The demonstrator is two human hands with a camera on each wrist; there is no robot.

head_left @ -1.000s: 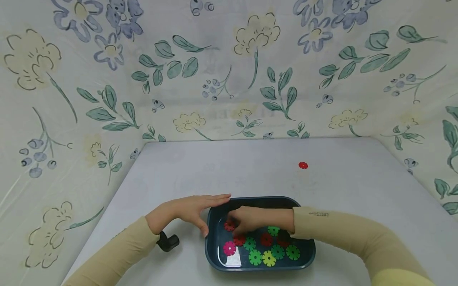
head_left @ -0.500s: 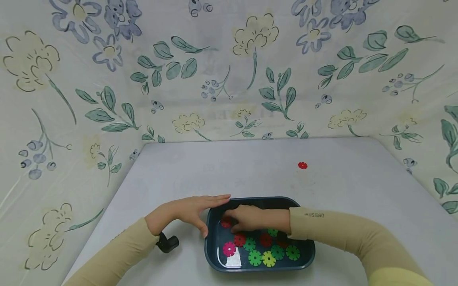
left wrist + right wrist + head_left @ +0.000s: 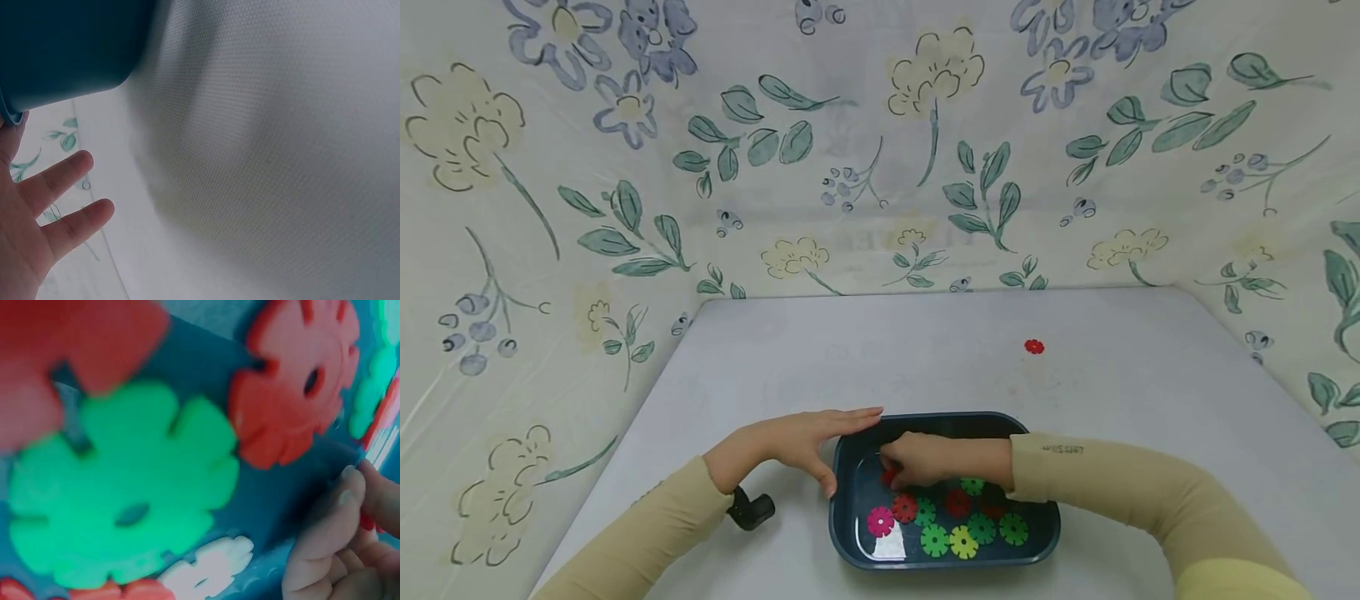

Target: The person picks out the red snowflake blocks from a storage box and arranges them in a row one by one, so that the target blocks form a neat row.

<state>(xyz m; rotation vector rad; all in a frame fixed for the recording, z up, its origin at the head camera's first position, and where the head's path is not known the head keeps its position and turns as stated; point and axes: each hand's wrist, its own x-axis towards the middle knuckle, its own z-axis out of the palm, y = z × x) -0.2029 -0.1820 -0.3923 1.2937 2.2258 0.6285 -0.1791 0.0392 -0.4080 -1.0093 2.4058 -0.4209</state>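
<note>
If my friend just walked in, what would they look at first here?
Probably the bright flower-shaped pieces in the dark blue tray, with the right hand in among them. Next, maybe, the lone red piece on the white table, beyond the tray. Behind everything, big flowers decorate the backdrop.

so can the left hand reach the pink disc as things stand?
Likely yes: the pink disc lies uncovered near the left end of the tray, close to the left hand. Only the tray's wall looks in the way.
</note>
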